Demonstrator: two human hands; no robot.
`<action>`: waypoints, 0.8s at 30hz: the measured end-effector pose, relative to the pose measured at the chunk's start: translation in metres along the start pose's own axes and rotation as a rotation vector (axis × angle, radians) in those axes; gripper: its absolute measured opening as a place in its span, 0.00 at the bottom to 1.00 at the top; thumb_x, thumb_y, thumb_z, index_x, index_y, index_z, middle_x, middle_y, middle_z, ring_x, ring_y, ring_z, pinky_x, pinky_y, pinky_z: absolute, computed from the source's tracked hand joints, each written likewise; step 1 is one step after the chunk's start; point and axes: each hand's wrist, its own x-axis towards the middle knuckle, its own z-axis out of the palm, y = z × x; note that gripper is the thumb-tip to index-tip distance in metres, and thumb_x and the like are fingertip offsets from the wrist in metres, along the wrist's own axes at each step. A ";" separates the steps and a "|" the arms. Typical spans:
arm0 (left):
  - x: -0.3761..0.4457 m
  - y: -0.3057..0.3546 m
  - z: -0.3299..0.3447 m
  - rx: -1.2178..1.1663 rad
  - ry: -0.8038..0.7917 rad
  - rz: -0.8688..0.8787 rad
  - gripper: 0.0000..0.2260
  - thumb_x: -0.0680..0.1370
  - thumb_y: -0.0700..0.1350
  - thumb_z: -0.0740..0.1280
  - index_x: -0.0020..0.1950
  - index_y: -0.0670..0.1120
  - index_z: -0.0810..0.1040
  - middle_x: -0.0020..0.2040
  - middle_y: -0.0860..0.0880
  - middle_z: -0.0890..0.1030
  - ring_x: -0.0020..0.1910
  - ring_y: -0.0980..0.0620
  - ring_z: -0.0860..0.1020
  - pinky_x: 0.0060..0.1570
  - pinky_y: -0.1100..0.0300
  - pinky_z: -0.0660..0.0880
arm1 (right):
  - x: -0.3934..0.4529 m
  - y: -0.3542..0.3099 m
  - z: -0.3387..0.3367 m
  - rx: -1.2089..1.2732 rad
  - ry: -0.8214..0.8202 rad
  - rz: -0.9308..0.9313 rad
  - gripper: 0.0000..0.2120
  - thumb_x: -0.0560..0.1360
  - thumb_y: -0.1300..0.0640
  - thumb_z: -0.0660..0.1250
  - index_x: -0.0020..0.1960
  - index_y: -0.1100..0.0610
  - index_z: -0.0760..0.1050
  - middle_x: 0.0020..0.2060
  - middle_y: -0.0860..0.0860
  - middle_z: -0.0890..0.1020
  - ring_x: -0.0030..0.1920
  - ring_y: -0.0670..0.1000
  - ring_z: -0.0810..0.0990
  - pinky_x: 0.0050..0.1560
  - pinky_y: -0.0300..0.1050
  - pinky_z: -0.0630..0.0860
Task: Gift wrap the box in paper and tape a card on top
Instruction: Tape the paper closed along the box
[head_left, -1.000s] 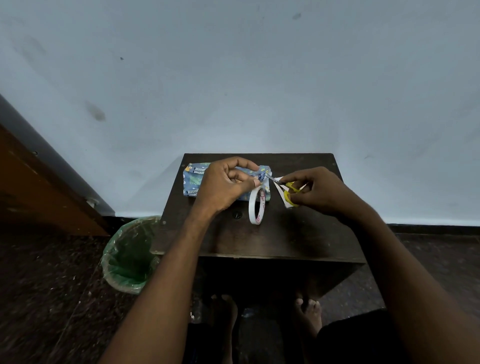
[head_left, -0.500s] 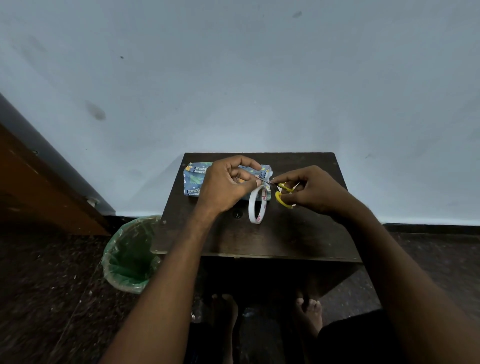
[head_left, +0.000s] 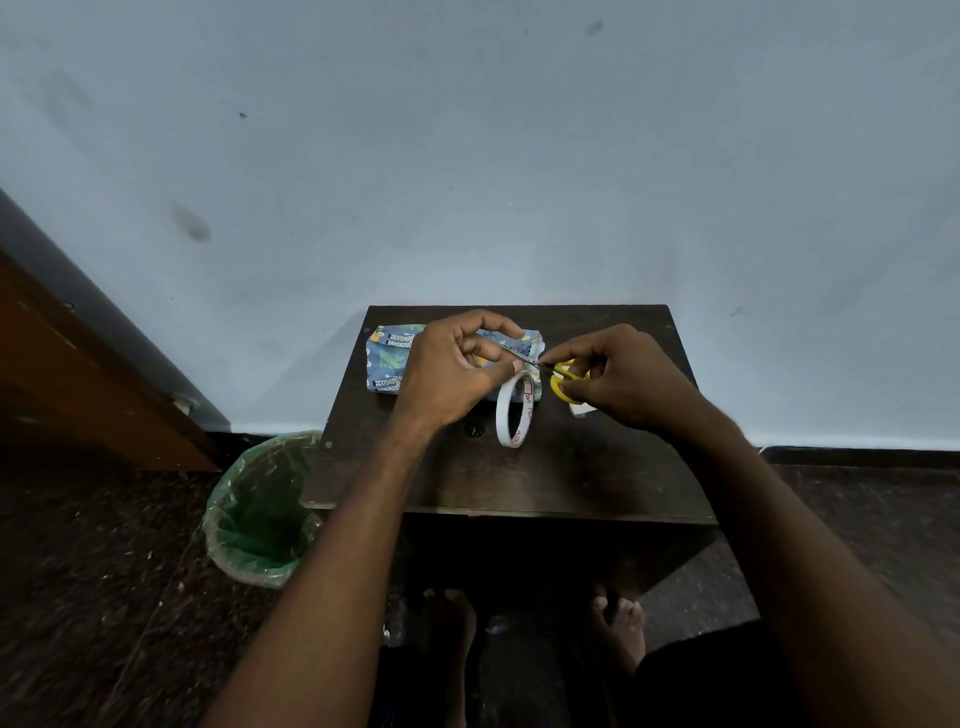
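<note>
head view: the box, wrapped in blue leaf-print paper, lies at the table's far left corner, partly behind the left hand. that hand's fingers pinch a strip pulled from the tape, whose roll hangs just below. the right hand grips yellow scissors, fingers curled in the loops, blades at the strip. a white card peeks from under the right hand. a bin stands off the left edge. the tape looks light, floppy and sticky; best held taut by its ends.
</note>
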 end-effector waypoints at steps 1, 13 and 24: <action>0.000 0.001 0.000 0.005 0.002 -0.001 0.13 0.75 0.38 0.80 0.58 0.46 0.85 0.39 0.51 0.88 0.26 0.65 0.76 0.33 0.74 0.68 | 0.000 0.000 0.001 -0.006 0.007 -0.001 0.16 0.74 0.58 0.77 0.58 0.43 0.86 0.41 0.45 0.85 0.38 0.43 0.79 0.41 0.39 0.74; 0.005 -0.009 -0.002 -0.060 -0.005 -0.073 0.26 0.75 0.40 0.80 0.71 0.51 0.79 0.42 0.53 0.89 0.43 0.57 0.87 0.50 0.59 0.78 | -0.005 0.001 -0.004 -0.097 0.016 0.112 0.17 0.68 0.57 0.79 0.54 0.42 0.87 0.41 0.45 0.86 0.42 0.46 0.83 0.46 0.43 0.79; 0.001 -0.008 -0.005 -0.194 -0.131 -0.076 0.26 0.77 0.37 0.78 0.73 0.48 0.77 0.44 0.46 0.89 0.40 0.52 0.85 0.50 0.59 0.81 | -0.009 -0.016 0.022 -0.648 -0.150 0.181 0.13 0.77 0.58 0.70 0.61 0.59 0.81 0.57 0.60 0.80 0.56 0.62 0.81 0.45 0.46 0.72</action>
